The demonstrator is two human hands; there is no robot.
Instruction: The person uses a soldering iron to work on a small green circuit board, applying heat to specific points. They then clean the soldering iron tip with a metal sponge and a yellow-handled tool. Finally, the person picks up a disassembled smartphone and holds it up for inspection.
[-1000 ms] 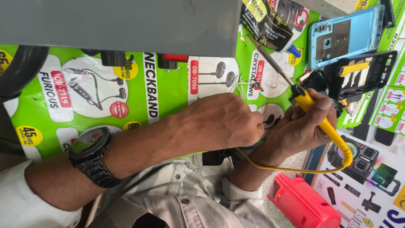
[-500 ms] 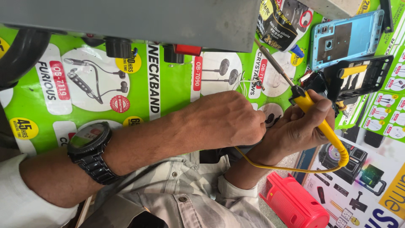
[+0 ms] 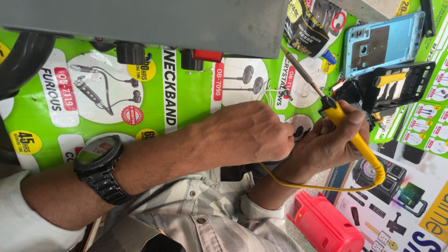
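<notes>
My right hand (image 3: pixel 322 147) grips a yellow-handled soldering iron (image 3: pixel 353 133). Its metal shaft points up and left, and the tip ends just under a grey metal box (image 3: pixel 163 18). A yellow cord loops from the handle back under my wrist. My left hand (image 3: pixel 247 135), with a black wristwatch (image 3: pixel 98 163) on the forearm, lies knuckles up with its fingers curled against my right hand. Whatever sits between the fingertips is hidden. Thin white wires (image 3: pixel 275 93) lie just beyond my left hand.
A green printed mat (image 3: pixel 186 93) covers the bench. A blue phone frame (image 3: pixel 382 44) and a black phone frame (image 3: pixel 403 84) lie at the upper right, next to a black adhesive tube (image 3: pixel 308 28). A red plastic object (image 3: pixel 326 226) sits at the lower right, a thick black hose (image 3: pixel 23 60) at far left.
The view has drifted slightly to the right and down. Both hands and the soldering iron keep nearly the same pose.
</notes>
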